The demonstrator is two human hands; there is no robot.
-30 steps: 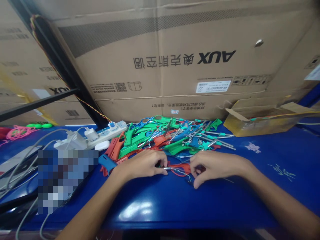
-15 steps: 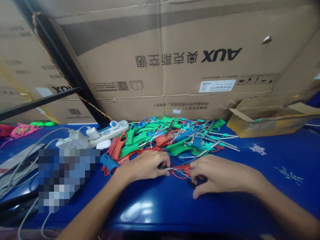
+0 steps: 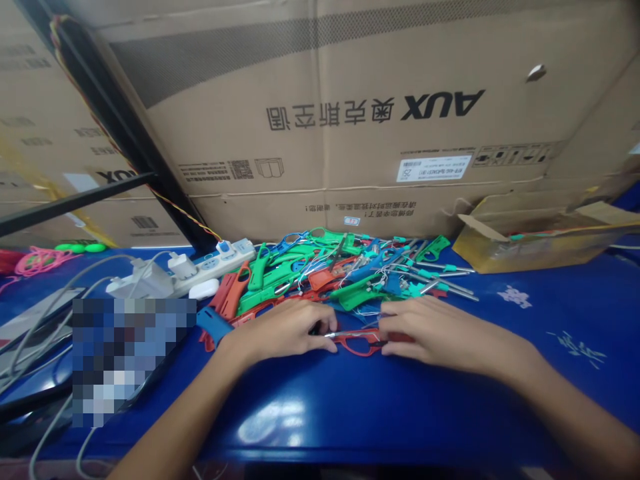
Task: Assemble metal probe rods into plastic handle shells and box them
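Observation:
A red plastic casing [image 3: 357, 341] with a trigger-like loop lies between my two hands, low over the blue table. My left hand [image 3: 295, 327] pinches a silvery metal rod [image 3: 331, 335] at the casing's left end. The casing's right end is gripped by my right hand [image 3: 425, 330], whose fingers are closed round it. Just behind both hands spreads a pile of green, red and blue casings [image 3: 270, 283] with thin white wires and metal tubes [image 3: 450, 283].
At the left are a white power strip [image 3: 213, 265] with plugs, cables and a blurred-out device [image 3: 130, 353]. An open carton [image 3: 530, 250] stands at the back right. A large cardboard sheet [image 3: 350, 153] rises behind the pile on the blue table [image 3: 350, 420].
My right fingers have closed in around the red casing's right end. The white wires seen hanging by its loop before no longer show. The view has shifted slightly.

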